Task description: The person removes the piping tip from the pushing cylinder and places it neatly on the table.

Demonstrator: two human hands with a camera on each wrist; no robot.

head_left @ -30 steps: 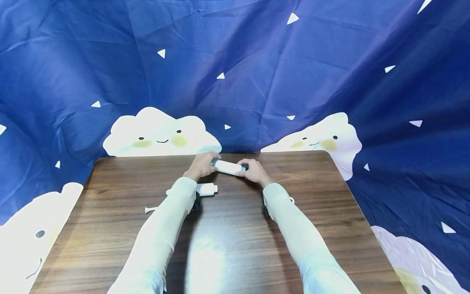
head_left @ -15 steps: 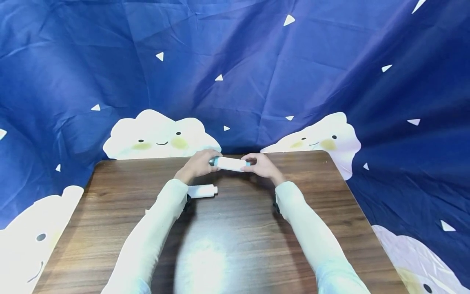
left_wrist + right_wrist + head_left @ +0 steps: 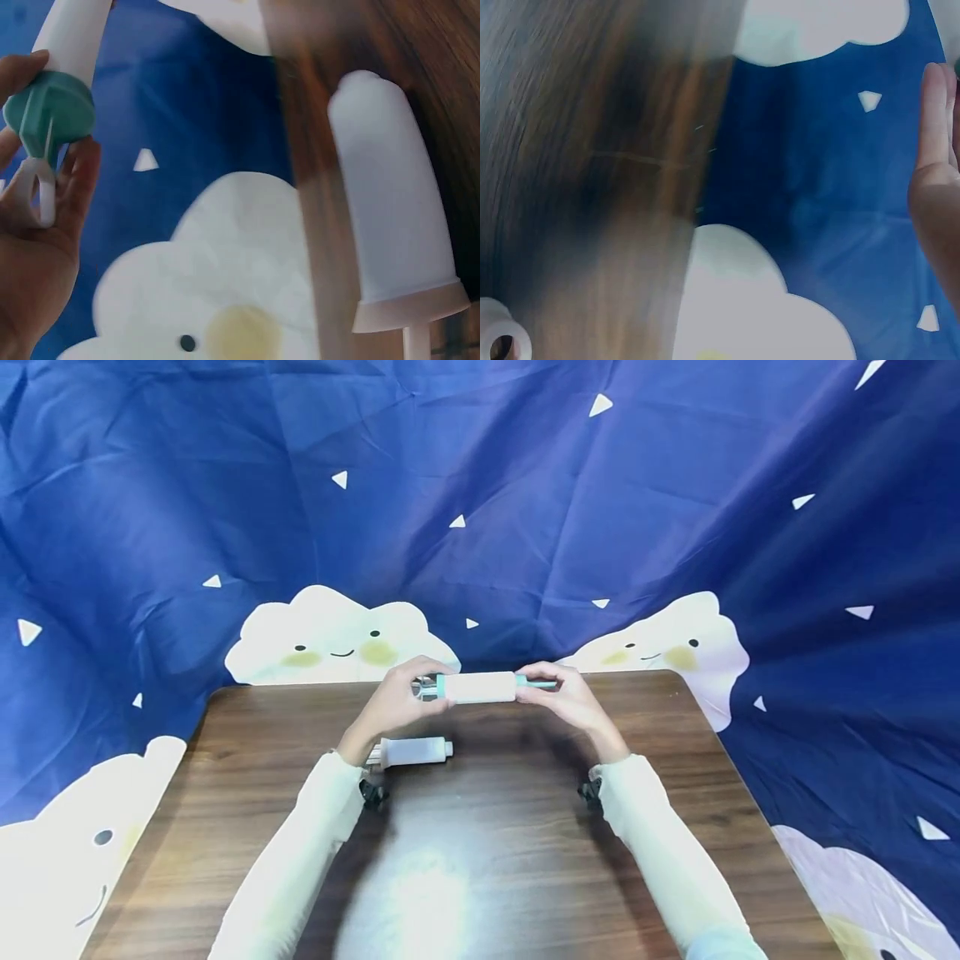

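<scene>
Holding a white tube (image 3: 480, 687) with teal ends almost level across the centre of the head view, in front of the far edge of the brown wooden table (image 3: 525, 843). Pinching its left end at the teal collar (image 3: 441, 686) with the left hand (image 3: 393, 702), thumb below and fingers above. Pinching its right end with the right hand (image 3: 573, 702), thumb and fingers to either side of the teal tip (image 3: 521, 680), with a thin teal rod (image 3: 542, 683) running on between them. Can see the collar end again at the upper left of the left wrist view, along with a white loop (image 3: 45, 195) close to the palm. Cannot read the right hand's grip in the right wrist view (cropped hard at the right edge).

Note a second white tube (image 3: 416, 751) lying on the table, left of centre in the head view and near the left wrist; in the left wrist view, see its beige flange (image 3: 412, 306) at lower right. Can make out a white ring-ended piece (image 3: 508, 330) in the lower left corner of the right wrist view, partly cut off. Behind, see a blue curtain (image 3: 510, 460) printed with smiling clouds, 2 of them just above the table's far edge.
</scene>
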